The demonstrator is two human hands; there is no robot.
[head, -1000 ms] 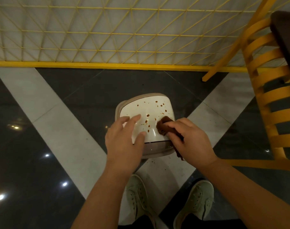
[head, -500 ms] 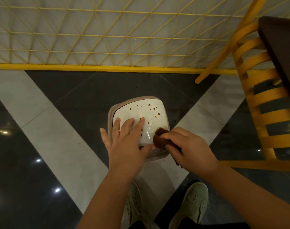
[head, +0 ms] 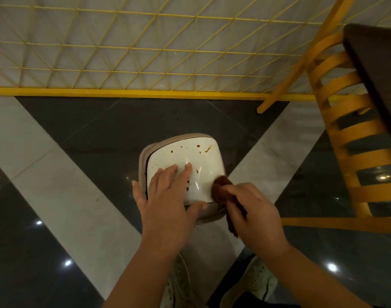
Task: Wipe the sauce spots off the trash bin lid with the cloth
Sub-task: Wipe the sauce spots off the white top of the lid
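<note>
The left hand (head: pixel 165 207) is laid flat on the trash bin lid (head: pixel 203 158), with the fingers spread out and nothing held in it. The thumb is stretched along the near edge of the lid. The right hand (head: pixel 254 214) is closed around a brown cloth (head: pixel 221 187). The cloth is bunched up and is pressed against the right near corner of the lid, and a bit of it hangs down under the hand.

The lid is white and shiny and is seen in the middle of the frame. Small brown sauce spots (head: pixel 198 146) are seen on it, mostly along the far edge, and a few more are found beside the left fingers. One long smear is seen near the far right corner. The tan trash bin (head: pixel 143 161) is seen under the lid, on the floor.

The floor (head: pixel 56 185) is made of dark and light tiles, and small lights are mirrored in it. Two pale green shoes (head: pixel 259 283) are seen at the bottom of the frame. A yellow wire fence (head: pixel 123 52) is stretched across the top. A yellow chair (head: pixel 350 134) is stood at the right, and a dark desk (head: pixel 377 70) is seen in the upper right corner.
</note>
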